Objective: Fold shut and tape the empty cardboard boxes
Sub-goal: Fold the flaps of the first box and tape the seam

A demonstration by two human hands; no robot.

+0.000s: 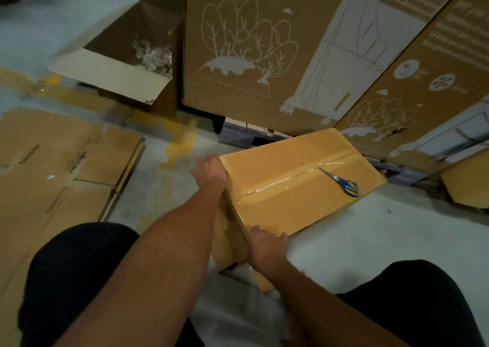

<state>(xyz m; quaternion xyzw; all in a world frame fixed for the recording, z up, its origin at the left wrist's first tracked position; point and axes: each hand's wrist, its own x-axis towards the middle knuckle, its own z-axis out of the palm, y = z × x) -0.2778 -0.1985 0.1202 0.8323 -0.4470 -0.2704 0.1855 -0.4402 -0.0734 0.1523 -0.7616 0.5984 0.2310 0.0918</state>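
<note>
The closed cardboard box [296, 188] is seen on the pale floor [357, 240], just in front of the person's knees, its flaps folded shut and a shiny strip of clear tape [288, 181] run along the top seam. Blue-handled scissors [344, 182] are laid on the lid, near its right edge. The left hand [210, 169] is pressed flat against the box's far-left corner, fingers spread. The right hand [266, 243] is curled over the near corner, thumb on the lid, gripping the edge. Flattened cardboard sheets [53, 174] are spread over the floor's left side. Tall printed cartons [251, 55] are stood behind, beside an open carton [127, 63] holding crumpled clear plastic.
</note>
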